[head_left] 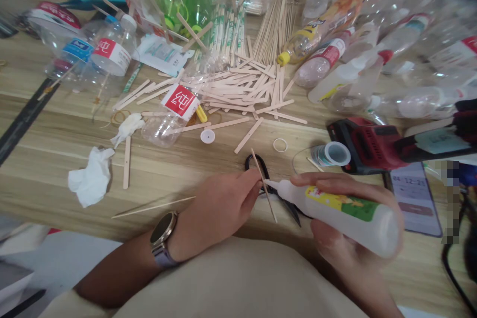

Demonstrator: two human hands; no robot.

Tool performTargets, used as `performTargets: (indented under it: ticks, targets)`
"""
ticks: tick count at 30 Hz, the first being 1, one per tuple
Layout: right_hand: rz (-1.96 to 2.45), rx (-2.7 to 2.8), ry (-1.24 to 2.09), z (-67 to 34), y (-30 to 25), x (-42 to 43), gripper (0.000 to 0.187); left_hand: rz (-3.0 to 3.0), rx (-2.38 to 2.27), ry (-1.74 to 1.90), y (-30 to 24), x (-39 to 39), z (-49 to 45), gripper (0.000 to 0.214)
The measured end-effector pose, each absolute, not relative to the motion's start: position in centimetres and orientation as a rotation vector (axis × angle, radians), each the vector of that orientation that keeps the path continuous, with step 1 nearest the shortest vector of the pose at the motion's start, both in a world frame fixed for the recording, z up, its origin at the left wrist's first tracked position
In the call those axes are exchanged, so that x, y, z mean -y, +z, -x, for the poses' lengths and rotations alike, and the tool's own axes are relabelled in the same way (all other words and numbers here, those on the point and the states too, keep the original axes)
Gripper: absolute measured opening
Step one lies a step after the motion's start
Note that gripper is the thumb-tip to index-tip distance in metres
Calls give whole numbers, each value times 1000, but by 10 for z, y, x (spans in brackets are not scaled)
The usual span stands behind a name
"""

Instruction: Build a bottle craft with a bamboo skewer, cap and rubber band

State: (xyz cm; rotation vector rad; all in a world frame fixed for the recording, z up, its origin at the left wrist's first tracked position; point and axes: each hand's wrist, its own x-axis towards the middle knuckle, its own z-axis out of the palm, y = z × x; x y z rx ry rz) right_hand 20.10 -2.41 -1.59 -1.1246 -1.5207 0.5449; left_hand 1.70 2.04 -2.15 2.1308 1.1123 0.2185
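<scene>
My left hand (219,203), a watch on its wrist, pinches a thin wooden craft stick (271,203) near its middle. The stick is tilted and seen nearly edge-on. In my right hand (346,243) lies a translucent glue bottle (343,206) with a yellow-green label, tipped on its side. Its narrow nozzle points left and meets or nearly meets the stick beside my left fingertips; contact cannot be made out. Black-handled scissors (288,203) lie on the table beneath both, partly covered by my hands. A thin skewer (152,207) runs under my left hand.
A heap of craft sticks (238,84) spreads beyond my hands, beside a labelled plastic bottle (167,119). Right of it are a small clear cup (331,154), a red-black power tool (372,144) and a phone (413,203). Many bottles stand behind; crumpled tissue (91,176) lies left.
</scene>
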Motion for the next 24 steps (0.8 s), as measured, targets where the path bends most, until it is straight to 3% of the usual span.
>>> performTargets:
  ticks: [24]
  targets:
    - [1063,1557,515,-201,-17,22,28,-2146,-1100,207,-20,-20,-18,23]
